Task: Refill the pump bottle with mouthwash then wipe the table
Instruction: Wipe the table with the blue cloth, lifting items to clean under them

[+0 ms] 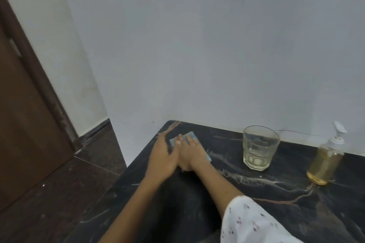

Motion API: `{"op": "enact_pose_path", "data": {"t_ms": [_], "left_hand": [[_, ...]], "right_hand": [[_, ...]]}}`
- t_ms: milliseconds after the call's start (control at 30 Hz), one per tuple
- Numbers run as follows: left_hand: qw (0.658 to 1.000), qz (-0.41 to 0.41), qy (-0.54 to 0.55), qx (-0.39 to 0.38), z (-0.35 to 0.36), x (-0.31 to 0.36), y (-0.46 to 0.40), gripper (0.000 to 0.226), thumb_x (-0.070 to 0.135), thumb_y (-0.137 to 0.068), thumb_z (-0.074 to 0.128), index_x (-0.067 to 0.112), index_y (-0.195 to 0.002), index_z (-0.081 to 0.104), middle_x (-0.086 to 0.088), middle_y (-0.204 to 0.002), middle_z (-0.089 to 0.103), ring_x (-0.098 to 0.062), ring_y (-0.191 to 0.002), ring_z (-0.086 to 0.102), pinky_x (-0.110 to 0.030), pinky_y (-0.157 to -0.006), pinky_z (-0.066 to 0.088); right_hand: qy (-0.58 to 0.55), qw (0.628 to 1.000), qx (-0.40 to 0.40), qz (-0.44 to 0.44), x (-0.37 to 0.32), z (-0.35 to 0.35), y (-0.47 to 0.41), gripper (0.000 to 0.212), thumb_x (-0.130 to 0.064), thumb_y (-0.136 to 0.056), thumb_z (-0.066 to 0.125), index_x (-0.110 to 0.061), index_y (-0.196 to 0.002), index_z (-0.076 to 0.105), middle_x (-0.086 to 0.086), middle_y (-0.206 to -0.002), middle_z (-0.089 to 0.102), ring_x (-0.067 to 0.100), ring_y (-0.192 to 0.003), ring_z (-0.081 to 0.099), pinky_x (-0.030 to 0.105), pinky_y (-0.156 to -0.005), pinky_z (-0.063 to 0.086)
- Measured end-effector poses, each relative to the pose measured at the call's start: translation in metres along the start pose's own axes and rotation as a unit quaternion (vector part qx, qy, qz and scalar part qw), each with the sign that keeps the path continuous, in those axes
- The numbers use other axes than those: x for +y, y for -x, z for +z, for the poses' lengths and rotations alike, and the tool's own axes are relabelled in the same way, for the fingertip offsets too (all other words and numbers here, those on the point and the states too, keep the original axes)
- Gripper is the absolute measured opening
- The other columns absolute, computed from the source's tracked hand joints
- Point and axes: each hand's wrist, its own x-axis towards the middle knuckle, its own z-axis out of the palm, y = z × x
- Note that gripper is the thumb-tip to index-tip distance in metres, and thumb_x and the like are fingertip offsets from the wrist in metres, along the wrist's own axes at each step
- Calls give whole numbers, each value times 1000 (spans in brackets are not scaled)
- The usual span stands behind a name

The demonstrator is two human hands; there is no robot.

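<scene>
A clear pump bottle [325, 161] with a white pump holds yellow liquid and stands at the right of the black marble table [256, 193]. Left of it stands a clear glass [258, 147] with a little pale liquid at the bottom. Near the table's far left corner lies a light blue cloth [191, 135]. My right hand [190, 152] lies flat on the cloth with straight fingers and covers most of it. My left hand [163, 156] rests flat on the table, touching the right hand and the cloth's left edge.
The table butts against a white wall at the back. A brown door [21, 114] and a dark tiled floor [65, 193] lie to the left, below the table's left edge. A thin wire [296, 132] runs along the wall behind the glass.
</scene>
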Motion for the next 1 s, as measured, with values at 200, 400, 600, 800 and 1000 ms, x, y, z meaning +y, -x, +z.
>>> {"op": "enact_pose_path", "data": {"t_ms": [200, 400, 600, 800, 1000], "left_hand": [[1000, -29, 10, 0, -16, -29, -10, 42, 31, -96, 48, 13, -134, 42, -6, -139, 49, -21, -126, 48, -34, -102, 39], [999, 8, 40, 6, -21, -18, -2, 38, 33, -97, 45, 17, -131, 45, -1, -136, 51, -16, -122, 52, -31, -101, 42], [995, 28, 76, 65, -40, -9, 21, 10, 28, -92, 53, 33, -101, 55, 9, -110, 65, -4, -103, 61, -17, -79, 44], [993, 7, 89, 80, -42, -5, 30, 14, 24, -92, 54, 25, -105, 56, 4, -104, 66, -18, -99, 63, -17, -69, 38], [990, 0, 129, 58, -33, 5, 48, 11, 27, -92, 54, 36, -97, 51, 26, -103, 54, -2, -94, 54, -23, -79, 37]], "right_hand": [[-32, 977, 60, -201, 9, 41, 95, 65, -52, -93, 8, -27, -153, 10, -8, -160, 4, 12, -147, -6, 24, -112, -19], [-32, 995, 84, 49, 36, 12, 13, 56, -38, -104, 14, -15, -153, 5, 2, -161, 1, 20, -147, 0, 34, -119, -3], [-58, 990, 35, 121, -36, 19, -84, 62, -33, -102, 24, -8, -152, -2, 11, -160, -7, 28, -146, -9, 43, -118, -10], [-32, 990, 29, -134, -44, 26, -69, 56, -33, -100, 35, -11, -151, 22, 10, -159, 15, 25, -146, 10, 40, -119, 2], [-45, 993, 90, 57, 39, 0, -43, 51, -32, -103, 22, -11, -150, 25, 8, -157, 23, 22, -145, 18, 36, -119, 8]]}}
